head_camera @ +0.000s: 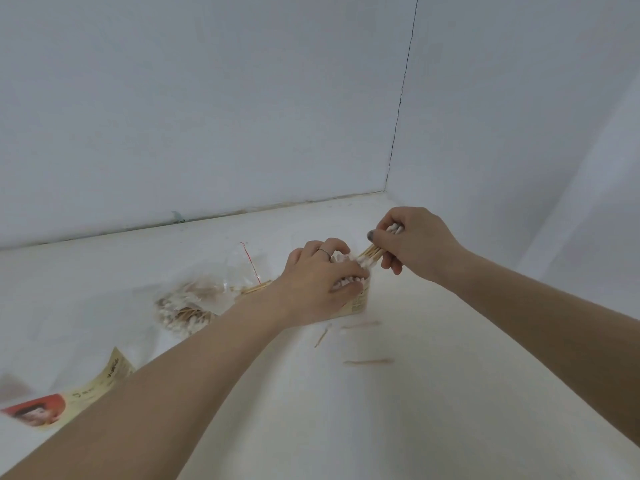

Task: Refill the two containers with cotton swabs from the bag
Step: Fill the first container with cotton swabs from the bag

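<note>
- Two containers are asked for; only one container (360, 301) is visible, mostly hidden under the left hand.
- At far left lies a paper label (104, 379), then the clear bag (194, 303), which has swabs inside.
- Left hand (320, 282) curls around the container top, steadying the standing swabs.
- Right hand (412, 242) pinches a swab bundle (372, 254) over the opening; I judge the next move is to push it down straight.
- Loose swabs (369, 361) lie near.

Two hands were in view, the left hand (320, 282) and the right hand (412, 242). One container (360, 301) and one clear bag (207, 299) were visible, along with one printed paper label (90, 389) and three loose swabs (369, 361) on the surface. The swabs in the bag, in the container and in the bundle (372, 254) were too many and too blurred to count.
</note>
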{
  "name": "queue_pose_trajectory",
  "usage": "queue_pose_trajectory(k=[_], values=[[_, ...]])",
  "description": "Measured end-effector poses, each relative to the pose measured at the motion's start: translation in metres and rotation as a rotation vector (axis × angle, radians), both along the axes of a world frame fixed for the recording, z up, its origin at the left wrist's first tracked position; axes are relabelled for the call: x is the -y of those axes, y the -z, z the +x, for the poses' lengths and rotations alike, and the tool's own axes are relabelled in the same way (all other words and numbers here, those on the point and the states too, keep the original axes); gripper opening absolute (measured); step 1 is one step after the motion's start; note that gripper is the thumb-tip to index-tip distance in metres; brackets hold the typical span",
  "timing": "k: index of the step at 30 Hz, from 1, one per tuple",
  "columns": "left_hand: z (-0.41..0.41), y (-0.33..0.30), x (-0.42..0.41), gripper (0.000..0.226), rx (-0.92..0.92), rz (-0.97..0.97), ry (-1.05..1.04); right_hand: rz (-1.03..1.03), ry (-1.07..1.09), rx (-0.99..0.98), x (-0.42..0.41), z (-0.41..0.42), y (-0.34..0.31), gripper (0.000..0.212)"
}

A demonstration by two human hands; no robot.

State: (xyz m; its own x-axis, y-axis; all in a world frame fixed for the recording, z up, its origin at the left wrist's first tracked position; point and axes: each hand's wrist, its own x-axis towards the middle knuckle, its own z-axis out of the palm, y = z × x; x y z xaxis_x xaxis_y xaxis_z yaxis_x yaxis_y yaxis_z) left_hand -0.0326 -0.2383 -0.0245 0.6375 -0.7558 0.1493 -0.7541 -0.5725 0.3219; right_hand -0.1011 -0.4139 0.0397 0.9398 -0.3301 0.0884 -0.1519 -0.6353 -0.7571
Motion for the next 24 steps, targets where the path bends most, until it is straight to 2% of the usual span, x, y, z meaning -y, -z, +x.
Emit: queue_pose_trajectory(k=[5,11,24], values=[[0.008,-0.002,0.0,0.061,0.056,0.102,0.063,-0.008,0.011,0.002,0.001,0.002,-0.002,0.015],[0.008,-0.007,0.0,0.043,0.056,0.106,0.057,-0.029,-0.003,-0.004,-0.005,0.009,-0.001,0.014],[0.014,0.002,-0.007,0.044,0.03,-0.008,0.076,-0.286,-0.14,-0.067,-0.011,0.015,0.002,0.008]])
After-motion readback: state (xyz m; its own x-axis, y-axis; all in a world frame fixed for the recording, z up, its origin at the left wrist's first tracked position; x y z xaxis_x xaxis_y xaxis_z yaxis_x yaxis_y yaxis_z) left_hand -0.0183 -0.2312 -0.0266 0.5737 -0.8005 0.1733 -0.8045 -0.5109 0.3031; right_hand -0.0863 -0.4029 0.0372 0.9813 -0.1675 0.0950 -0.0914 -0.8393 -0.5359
